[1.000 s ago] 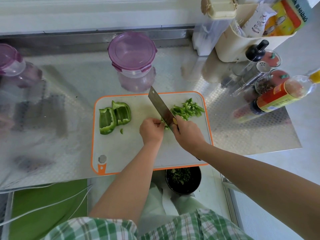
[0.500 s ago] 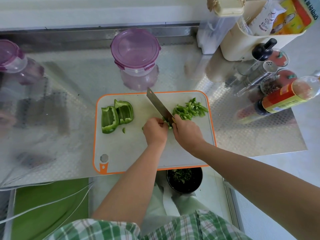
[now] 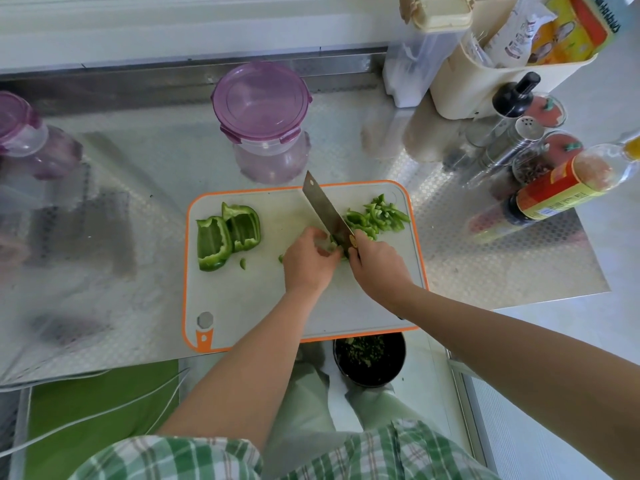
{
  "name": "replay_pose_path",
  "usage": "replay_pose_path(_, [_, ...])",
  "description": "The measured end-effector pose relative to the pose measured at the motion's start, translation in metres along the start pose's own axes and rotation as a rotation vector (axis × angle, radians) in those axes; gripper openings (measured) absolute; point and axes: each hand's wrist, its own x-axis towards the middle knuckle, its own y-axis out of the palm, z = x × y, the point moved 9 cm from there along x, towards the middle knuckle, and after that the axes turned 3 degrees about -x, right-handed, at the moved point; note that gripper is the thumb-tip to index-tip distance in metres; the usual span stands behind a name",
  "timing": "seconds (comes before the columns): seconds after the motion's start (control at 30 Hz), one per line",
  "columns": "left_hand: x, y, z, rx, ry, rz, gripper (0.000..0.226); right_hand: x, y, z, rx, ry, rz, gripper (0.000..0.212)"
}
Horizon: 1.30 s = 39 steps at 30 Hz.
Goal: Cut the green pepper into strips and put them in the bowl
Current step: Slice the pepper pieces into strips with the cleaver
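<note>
On a white, orange-rimmed cutting board lie two large green pepper pieces at the left and a pile of cut strips at the right. My right hand grips a cleaver, whose blade rests on a pepper piece at the board's middle. My left hand presses down on that piece, which is mostly hidden beneath the fingers. A small green bit lies loose on the board. A black bowl with green bits inside sits below the board's front edge.
A purple-lidded container stands behind the board and another at far left. Sauce bottles, shakers and spice jars crowd the right. A cream bin with packets stands at back right. The metal counter ends just right of the board.
The cleaver has shifted slightly left along the held pepper piece, and my left hand has edged back from the blade. The strip pile is much the same.
</note>
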Motion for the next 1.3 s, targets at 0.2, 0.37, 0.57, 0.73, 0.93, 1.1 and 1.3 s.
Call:
replay_pose_path(0.2, [0.0, 0.003, -0.006, 0.094, 0.103, -0.069, 0.006, 0.002, 0.003, 0.004, -0.149, -0.024, 0.037, 0.005])
replay_pose_path(0.37, [-0.001, 0.003, -0.011, 0.16, 0.166, -0.086, 0.006, 0.003, 0.002, -0.015, 0.141, 0.099, -0.031, 0.017])
replay_pose_path(0.57, [0.001, 0.004, -0.014, 0.176, 0.17, -0.051, 0.016, 0.006, -0.002, -0.016, 0.193, 0.09, 0.001, 0.017])
replay_pose_path(0.73, [0.004, 0.009, -0.019, 0.213, 0.185, -0.054, 0.009, 0.002, -0.004, -0.014, 0.078, 0.044, 0.033, 0.015])
replay_pose_path(0.93, [0.009, 0.013, -0.018, 0.188, 0.175, -0.037, 0.007, -0.002, -0.001, -0.007, -0.073, 0.007, 0.051, 0.01])
replay_pose_path(1.1, [0.007, 0.013, -0.018, 0.181, 0.205, -0.035, 0.004, 0.0, -0.004, -0.01, -0.066, 0.029, 0.023, 0.016])
replay_pose_path(1.3, [0.001, 0.01, -0.022, 0.173, 0.216, -0.064, 0.003, 0.001, -0.006, -0.008, -0.062, 0.019, 0.039, 0.012])
